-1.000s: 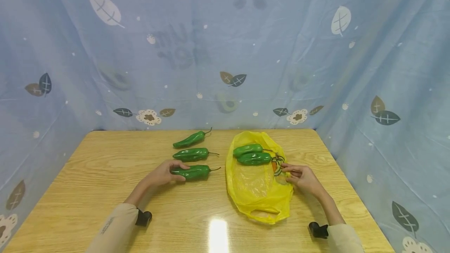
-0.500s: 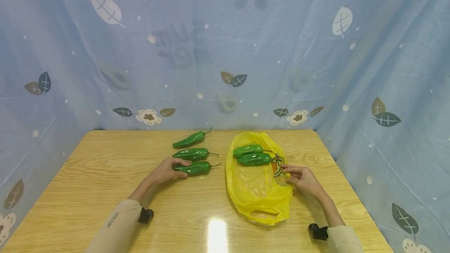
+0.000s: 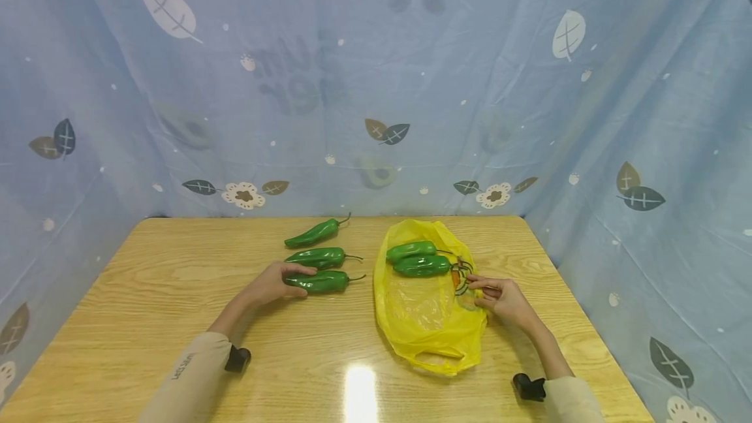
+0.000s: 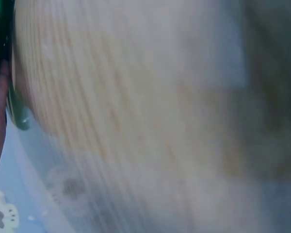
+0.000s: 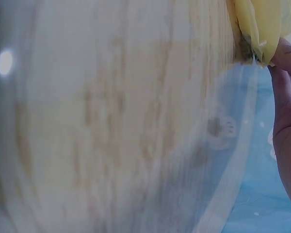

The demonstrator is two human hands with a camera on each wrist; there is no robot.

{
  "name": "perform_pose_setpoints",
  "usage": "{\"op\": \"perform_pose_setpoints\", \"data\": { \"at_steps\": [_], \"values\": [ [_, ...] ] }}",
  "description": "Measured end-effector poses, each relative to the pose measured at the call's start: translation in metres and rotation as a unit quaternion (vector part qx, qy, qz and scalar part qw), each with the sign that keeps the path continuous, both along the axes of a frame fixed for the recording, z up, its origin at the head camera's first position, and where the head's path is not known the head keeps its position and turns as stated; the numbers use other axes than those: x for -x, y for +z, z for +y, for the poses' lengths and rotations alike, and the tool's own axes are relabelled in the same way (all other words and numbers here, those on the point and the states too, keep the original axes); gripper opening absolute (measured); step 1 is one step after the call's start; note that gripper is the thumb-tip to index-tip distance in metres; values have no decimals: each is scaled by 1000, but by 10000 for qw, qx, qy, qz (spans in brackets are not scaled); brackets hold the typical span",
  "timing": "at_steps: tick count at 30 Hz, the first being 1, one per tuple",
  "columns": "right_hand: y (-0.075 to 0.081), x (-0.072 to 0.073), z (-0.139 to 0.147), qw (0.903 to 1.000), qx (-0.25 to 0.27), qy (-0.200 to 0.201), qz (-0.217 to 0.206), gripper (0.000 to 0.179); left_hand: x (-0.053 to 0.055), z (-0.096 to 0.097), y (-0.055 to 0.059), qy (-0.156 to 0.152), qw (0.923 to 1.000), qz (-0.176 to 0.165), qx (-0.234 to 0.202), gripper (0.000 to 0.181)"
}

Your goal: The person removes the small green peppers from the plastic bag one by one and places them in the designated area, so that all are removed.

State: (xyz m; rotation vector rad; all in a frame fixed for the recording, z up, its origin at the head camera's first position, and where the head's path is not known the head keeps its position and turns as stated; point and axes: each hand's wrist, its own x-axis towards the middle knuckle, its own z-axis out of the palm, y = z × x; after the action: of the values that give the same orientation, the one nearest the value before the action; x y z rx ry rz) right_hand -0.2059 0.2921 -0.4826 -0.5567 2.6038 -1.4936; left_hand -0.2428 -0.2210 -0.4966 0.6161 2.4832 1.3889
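Observation:
My left hand (image 3: 271, 283) grips the blunt end of the nearest green pepper (image 3: 326, 282), thumb on the near side and fingers over the far side. Just behind it lies a second green pepper (image 3: 320, 257), and a third pepper (image 3: 314, 234) sits slantwise farther back. On the right, my right hand (image 3: 506, 300) pinches the side edge of a yellow plastic bag (image 3: 417, 312). Two more green peppers, one behind (image 3: 410, 251) and one in front (image 3: 420, 266), rest in the bag. In the right wrist view the gathered bag edge (image 5: 263, 29) shows between thumb and fingers.
Everything lies on a light wooden table (image 3: 176, 260). A blue patterned curtain (image 3: 323, 83) rises behind it and along both sides. The bag's handle loop (image 3: 437, 361) points toward the table's front. Black wrist cameras (image 3: 237, 359) sit at both sleeves.
The left hand has slid the nearest pepper slightly back, close to the middle one, and has stayed there over the last half second. The right hand keeps its hold on the bag.

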Motion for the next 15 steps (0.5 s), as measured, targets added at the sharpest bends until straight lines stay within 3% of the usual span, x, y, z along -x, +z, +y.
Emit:
{"op": "perform_pose_setpoints", "data": {
  "at_steps": [5,11,15],
  "values": [
    [0,0,0,10000,-4,34,-5,29,1,-4,2,-196,9998,17,-41,46],
    [1,-1,1,10000,-21,20,59,29,-1,-11,3,-442,9973,-49,-587,47],
    [1,-1,0,10000,-6,47,13,29,-7,-20,1,-416,9954,-67,-864,48]
  ]
}}
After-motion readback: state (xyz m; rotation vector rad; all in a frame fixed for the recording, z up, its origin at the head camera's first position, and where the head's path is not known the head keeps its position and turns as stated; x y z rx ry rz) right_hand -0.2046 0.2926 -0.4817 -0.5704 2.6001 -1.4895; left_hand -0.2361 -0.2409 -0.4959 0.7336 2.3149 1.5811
